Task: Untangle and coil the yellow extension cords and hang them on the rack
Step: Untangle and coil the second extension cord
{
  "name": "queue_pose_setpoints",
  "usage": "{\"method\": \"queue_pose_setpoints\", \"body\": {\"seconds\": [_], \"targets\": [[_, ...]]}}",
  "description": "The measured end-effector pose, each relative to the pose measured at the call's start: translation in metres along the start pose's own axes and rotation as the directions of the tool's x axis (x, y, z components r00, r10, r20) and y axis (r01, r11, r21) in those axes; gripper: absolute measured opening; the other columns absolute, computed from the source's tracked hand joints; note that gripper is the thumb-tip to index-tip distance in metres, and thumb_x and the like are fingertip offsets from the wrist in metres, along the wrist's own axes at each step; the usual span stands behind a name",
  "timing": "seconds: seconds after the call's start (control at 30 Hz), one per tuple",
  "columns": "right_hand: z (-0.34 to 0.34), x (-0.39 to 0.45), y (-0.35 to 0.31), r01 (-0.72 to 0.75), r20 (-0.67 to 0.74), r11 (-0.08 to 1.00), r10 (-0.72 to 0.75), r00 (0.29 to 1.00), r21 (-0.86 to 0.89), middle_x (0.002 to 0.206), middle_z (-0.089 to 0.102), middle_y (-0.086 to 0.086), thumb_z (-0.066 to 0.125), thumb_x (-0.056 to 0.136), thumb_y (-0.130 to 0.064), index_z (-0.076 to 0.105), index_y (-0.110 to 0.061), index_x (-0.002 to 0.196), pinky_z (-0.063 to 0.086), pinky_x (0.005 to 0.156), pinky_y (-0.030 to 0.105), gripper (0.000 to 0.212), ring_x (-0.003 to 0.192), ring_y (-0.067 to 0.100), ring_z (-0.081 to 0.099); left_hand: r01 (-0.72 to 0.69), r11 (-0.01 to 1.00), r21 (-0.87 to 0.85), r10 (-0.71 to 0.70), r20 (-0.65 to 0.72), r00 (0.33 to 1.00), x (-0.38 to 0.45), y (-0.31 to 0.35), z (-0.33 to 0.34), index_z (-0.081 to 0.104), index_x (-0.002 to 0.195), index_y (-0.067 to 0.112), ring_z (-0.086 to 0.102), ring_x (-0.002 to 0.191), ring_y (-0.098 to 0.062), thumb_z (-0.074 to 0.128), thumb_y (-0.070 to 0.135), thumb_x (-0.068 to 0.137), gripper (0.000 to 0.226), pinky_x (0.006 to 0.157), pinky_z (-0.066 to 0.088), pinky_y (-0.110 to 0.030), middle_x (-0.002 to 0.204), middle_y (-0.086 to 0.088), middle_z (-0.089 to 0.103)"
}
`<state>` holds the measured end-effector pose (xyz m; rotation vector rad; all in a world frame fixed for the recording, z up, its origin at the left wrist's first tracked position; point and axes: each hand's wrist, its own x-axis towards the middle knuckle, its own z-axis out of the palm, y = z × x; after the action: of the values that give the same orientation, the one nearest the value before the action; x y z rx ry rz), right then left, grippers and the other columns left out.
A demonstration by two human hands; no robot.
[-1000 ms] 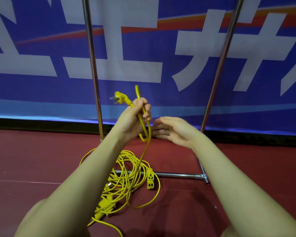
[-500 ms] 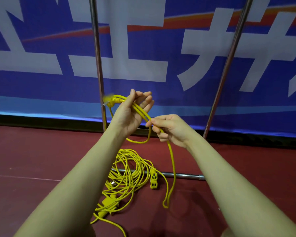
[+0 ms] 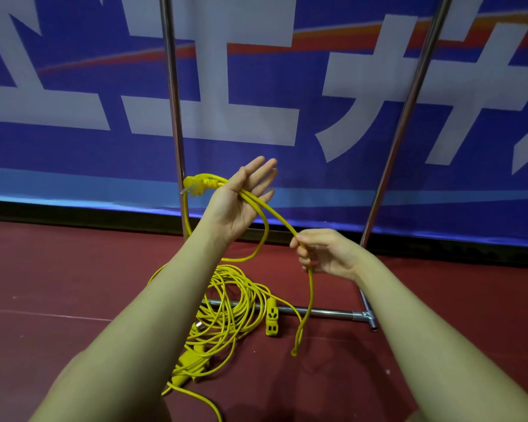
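My left hand [image 3: 241, 202] is raised palm up with straight fingers, and loops of yellow extension cord [image 3: 267, 236] lie across the palm. The cord's plug [image 3: 195, 185] sticks out to the left of that hand. Lower and to the right, my right hand [image 3: 323, 254] pinches one strand between thumb and fingers. From there the strand hangs down to a bend just above the floor. A tangled pile of yellow cord [image 3: 226, 315] lies on the floor below my arms, with a yellow socket block [image 3: 272, 321] at its right edge.
The metal rack stands just behind the pile: a left upright [image 3: 173, 86], a slanting right upright [image 3: 409, 102] and a low base bar [image 3: 317, 312] on the red floor [image 3: 58, 284]. A blue banner [image 3: 73, 153] with white characters covers the wall behind.
My left hand has gone from gripping the cord to lying flat with straight fingers. My right hand took hold of a strand and moved down and right, drawing it away from the left hand.
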<state>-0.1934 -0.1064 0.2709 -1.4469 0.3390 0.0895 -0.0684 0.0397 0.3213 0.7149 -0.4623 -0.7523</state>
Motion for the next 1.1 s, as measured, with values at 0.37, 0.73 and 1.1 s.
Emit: {"method": "queue_pose_setpoints", "body": {"seconds": [0.37,0.73,1.1], "targets": [[-0.029,0.005,0.024,-0.070,-0.292,0.955,-0.018,0.956,-0.288,0.058,0.043,-0.002,0.060,0.090,-0.034,0.061,-0.013,0.074,0.028,0.047,0.019,0.027,0.046,0.006,0.035,0.120,0.993,-0.003,-0.120,0.008,0.993,0.001,-0.002,-0.005,0.071,0.066,0.008,0.024,0.028,-0.005,0.025,0.038,0.101,0.065,0.034,0.020,-0.013,0.040,0.004,0.033],[-0.023,-0.012,-0.045,0.122,-0.189,0.857,-0.030,0.982,0.500,0.079,0.062,0.023,0.043,0.096,-0.006,0.056,0.000,0.093,0.048,0.048,0.017,0.014,0.054,0.014,0.055,0.472,0.667,0.576,-0.608,0.056,0.792,-0.010,-0.022,-0.006,0.068,0.096,-0.002,0.072,0.081,-0.022,0.035,0.033,0.093,0.048,0.070,0.058,-0.028,0.091,-0.016,0.072],[0.002,-0.007,-0.065,0.207,-0.267,0.636,-0.003,0.964,0.743,0.126,0.040,0.032,0.051,0.092,-0.039,0.054,0.003,0.106,0.046,0.071,0.029,0.045,0.085,0.031,0.051,0.343,0.638,0.689,-0.625,0.204,0.753,-0.013,-0.054,-0.004,0.061,0.106,0.014,0.067,0.097,-0.017,0.048,0.010,0.093,0.019,0.094,0.046,-0.031,0.097,0.002,0.071]]}}
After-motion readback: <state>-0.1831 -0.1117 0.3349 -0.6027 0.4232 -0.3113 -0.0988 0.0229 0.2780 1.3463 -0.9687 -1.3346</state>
